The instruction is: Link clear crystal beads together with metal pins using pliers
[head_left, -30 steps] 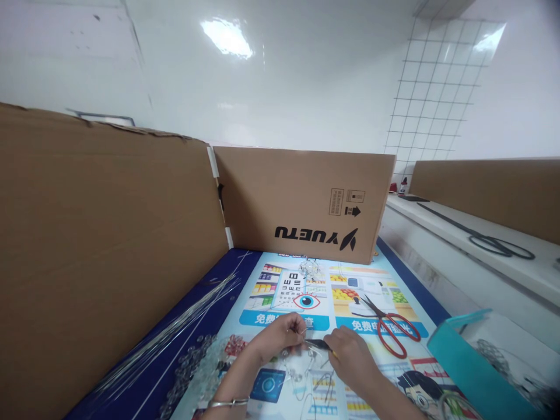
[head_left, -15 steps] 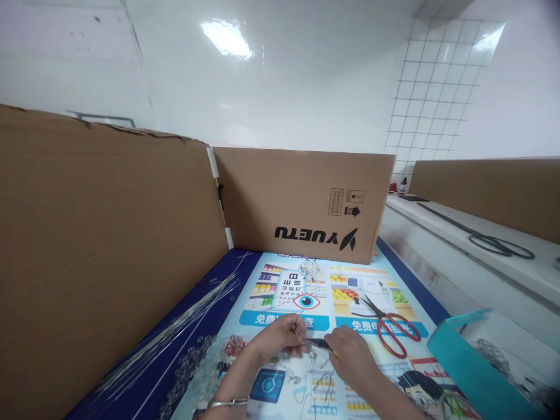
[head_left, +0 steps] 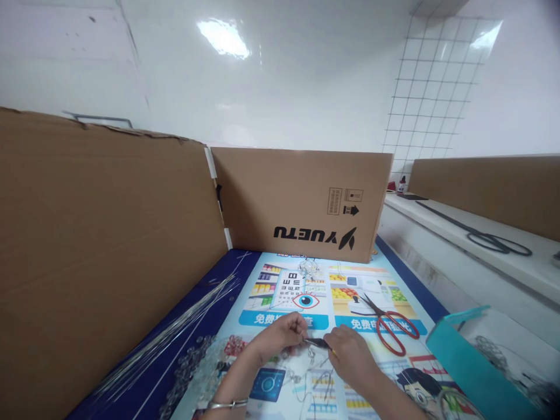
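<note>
My left hand (head_left: 280, 333) is closed in a pinch on a small wire-and-bead piece, too small to name. My right hand (head_left: 352, 353) is closed around a small dark plier-like tool (head_left: 319, 343) whose tip reaches the left fingers. Both hands hover just above a printed poster mat (head_left: 350, 286). Clear beads on thin wire (head_left: 301, 373) lie under and between the hands.
Red-handled scissors (head_left: 391, 328) lie right of the hands. A bundle of thin metal wires (head_left: 175, 332) and loose clear beads (head_left: 188, 367) lie at the left. Cardboard walls (head_left: 109, 245) stand left and behind. A teal box (head_left: 472, 367) sits at the right.
Both hands stay together in nearly the same spot; the view has shifted slightly.
</note>
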Demonstrator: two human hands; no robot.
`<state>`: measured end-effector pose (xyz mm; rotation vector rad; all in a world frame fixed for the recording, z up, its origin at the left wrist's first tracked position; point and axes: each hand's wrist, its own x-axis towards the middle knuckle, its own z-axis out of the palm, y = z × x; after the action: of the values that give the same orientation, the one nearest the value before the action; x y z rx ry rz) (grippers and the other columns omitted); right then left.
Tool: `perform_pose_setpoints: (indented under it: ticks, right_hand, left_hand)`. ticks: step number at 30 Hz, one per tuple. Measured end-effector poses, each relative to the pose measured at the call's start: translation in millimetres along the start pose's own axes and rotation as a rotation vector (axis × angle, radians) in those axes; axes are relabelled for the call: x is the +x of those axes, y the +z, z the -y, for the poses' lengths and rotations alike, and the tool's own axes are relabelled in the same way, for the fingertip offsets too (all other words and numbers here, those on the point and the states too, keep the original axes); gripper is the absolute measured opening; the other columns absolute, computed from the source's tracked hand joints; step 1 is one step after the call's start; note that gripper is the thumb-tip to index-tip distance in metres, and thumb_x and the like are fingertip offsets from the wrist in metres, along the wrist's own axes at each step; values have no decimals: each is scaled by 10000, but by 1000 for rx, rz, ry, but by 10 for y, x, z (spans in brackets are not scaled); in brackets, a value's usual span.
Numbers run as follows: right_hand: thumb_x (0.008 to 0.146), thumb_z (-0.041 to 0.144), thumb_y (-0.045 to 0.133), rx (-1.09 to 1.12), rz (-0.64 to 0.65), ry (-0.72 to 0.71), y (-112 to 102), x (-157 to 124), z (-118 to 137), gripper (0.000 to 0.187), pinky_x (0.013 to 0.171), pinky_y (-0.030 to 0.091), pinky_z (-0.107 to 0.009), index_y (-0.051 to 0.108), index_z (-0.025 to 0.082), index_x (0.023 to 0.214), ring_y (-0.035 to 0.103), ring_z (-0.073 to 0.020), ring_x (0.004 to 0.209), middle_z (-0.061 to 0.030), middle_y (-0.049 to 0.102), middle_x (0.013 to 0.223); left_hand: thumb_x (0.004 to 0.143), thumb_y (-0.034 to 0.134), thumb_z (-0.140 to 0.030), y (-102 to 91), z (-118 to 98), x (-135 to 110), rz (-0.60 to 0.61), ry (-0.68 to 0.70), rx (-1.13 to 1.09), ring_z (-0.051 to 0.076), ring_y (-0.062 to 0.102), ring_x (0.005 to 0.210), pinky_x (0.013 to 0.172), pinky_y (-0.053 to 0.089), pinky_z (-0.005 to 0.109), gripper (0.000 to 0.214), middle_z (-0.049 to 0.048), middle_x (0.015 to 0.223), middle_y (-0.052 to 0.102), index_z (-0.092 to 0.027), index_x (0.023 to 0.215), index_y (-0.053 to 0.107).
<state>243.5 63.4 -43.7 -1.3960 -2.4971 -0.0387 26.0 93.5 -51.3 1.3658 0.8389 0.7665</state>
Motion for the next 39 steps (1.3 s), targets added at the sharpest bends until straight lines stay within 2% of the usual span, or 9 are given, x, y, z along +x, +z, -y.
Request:
perform_pose_setpoints:
  ticks: [6, 13, 26, 31, 39]
  right_hand:
    - [724, 105, 487, -3, -9, -2, 15, -6, -9, 109, 663, 297, -249, 529, 205, 733, 456, -148, 749, 7, 555, 740]
    - [724, 81, 486, -40, -24, -21, 51, -14, -16, 135, 669, 283, -269, 541, 203, 740, 451, -161, 755, -2, 553, 739]
    - [762, 81, 485, -108, -7, -27, 122, 0, -20, 142, 693, 271, -295, 564, 198, 776, 445, -177, 758, -21, 554, 751]
    - [763, 82, 489, -111, -6, -23, 121, -2, -22, 138, 698, 271, -295, 563, 198, 776, 446, -178, 761, -21, 554, 752]
    - [754, 68, 490, -145, 16, -13, 123, 1, -46, 155, 687, 271, -297, 555, 204, 789, 447, -187, 761, -19, 555, 760]
  left_hand:
    - [695, 585, -206, -10, 7, 12, -2, 24, 74, 97, 515, 598, 452, 359, 175, 181, 10, 779, 573, -165, 860, 521]
    - [674, 517, -98, -14, -31, 21, -35, 117, 206, 106, 522, 679, 623, 381, 211, 152, -2, 737, 600, -148, 815, 549]
    - [617, 439, -27, -27, 12, 43, -132, 173, 539, 136, 517, 764, 692, 388, 227, 271, -4, 808, 585, -170, 811, 564]
    - [599, 453, -34, -34, -3, 32, -190, 181, 677, 151, 493, 806, 737, 376, 245, 323, 5, 874, 568, -183, 860, 571]
    - [641, 484, -88, -87, -48, 3, -163, 161, 802, 157, 500, 852, 763, 383, 241, 269, 11, 906, 568, -191, 869, 584]
